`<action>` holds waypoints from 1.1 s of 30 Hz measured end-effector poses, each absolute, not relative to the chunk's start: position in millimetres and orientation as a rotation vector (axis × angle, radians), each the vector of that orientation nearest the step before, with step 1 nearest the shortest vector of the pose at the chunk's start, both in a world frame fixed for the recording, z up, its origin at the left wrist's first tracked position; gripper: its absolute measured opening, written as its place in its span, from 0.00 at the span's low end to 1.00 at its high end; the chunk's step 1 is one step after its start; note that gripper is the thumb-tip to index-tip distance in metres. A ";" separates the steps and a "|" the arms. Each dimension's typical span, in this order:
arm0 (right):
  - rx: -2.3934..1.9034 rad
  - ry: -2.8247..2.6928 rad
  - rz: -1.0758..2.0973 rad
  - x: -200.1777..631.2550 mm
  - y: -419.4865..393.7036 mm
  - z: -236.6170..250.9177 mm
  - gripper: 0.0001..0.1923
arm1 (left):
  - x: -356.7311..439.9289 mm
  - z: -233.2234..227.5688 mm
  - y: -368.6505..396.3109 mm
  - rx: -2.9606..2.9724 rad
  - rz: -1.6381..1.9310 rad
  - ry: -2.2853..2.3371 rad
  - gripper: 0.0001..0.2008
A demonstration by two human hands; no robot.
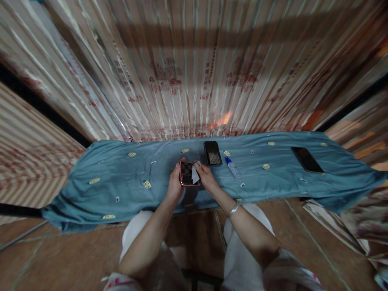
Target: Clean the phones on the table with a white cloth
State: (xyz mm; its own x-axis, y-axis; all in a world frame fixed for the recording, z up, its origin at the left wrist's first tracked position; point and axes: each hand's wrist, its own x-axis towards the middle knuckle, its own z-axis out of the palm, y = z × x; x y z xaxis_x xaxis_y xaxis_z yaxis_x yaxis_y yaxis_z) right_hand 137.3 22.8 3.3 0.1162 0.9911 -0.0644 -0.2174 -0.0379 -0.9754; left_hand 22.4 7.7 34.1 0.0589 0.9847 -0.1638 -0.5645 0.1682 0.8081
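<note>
My left hand holds a phone with a dark checkered back and a pinkish rim, just above the blue cloth. My right hand presses a small white wipe against the phone's right side. A silver bangle sits on my right wrist. Both hands meet over the middle of the cloth.
A second black phone lies flat just beyond my hands. A small white bottle with a blue cap lies to its right. A third dark phone rests far right on the cloth. A striped curtain hangs behind; tiled floor lies below.
</note>
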 end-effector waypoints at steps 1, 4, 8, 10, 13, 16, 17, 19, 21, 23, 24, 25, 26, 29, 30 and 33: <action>-1.145 -0.936 1.257 137.2 22.2 3.2 0.25 | 22.0 34.7 8.0 0.628 1.306 0.826 0.27; -1.137 -0.960 1.277 136.1 19.6 3.9 0.25 | 19.9 36.9 9.6 0.598 1.322 0.807 0.25; -1.106 -1.073 1.242 133.9 15.7 5.6 0.24 | 17.8 40.4 12.6 0.566 1.345 0.805 0.21; -1.101 -1.138 1.204 132.9 14.4 6.0 0.26 | 18.5 40.8 13.7 0.531 1.354 0.812 0.18; -1.113 -1.224 1.145 132.7 13.2 6.2 0.30 | 21.4 38.6 14.3 0.493 1.360 0.801 0.17; -1.147 -1.272 1.101 134.0 12.1 5.4 0.36 | 25.0 34.3 13.5 0.488 1.354 0.791 0.17; -1.166 -1.274 1.085 134.5 11.8 4.7 0.38 | 26.1 32.7 13.0 0.495 1.353 0.794 0.17; -1.201 -1.273 1.056 135.2 11.3 2.8 0.41 | 28.3 29.7 12.2 0.524 1.357 0.802 0.17; -1.222 -1.272 1.047 135.3 11.3 0.6 0.44 | 30.3 27.1 11.6 0.561 1.373 0.809 0.17; -1.232 -1.269 1.050 134.7 11.3 -1.2 0.46 | 32.0 25.1 11.3 0.580 1.386 0.813 0.16; -1.236 -1.267 1.053 134.1 11.2 -1.8 0.47 | 32.6 24.4 11.4 0.581 1.391 0.813 0.16; -1.238 -1.265 1.053 133.2 10.9 -2.3 0.48 | 33.0 24.0 11.5 0.579 1.396 0.813 0.15; -1.239 -1.262 1.054 132.1 10.3 -2.7 0.48 | 33.0 23.8 11.8 0.577 1.402 0.812 0.15; -1.209 -1.255 1.076 127.6 7.3 -3.5 0.48 | 30.9 24.1 13.4 0.574 1.422 0.818 0.16; -1.193 -1.255 1.078 125.9 6.1 -3.8 0.48 | 29.6 24.3 14.3 0.575 1.426 0.828 0.16; -1.165 -1.265 1.069 121.8 3.4 -5.1 0.48 | 25.3 24.8 17.0 0.582 1.430 0.859 0.17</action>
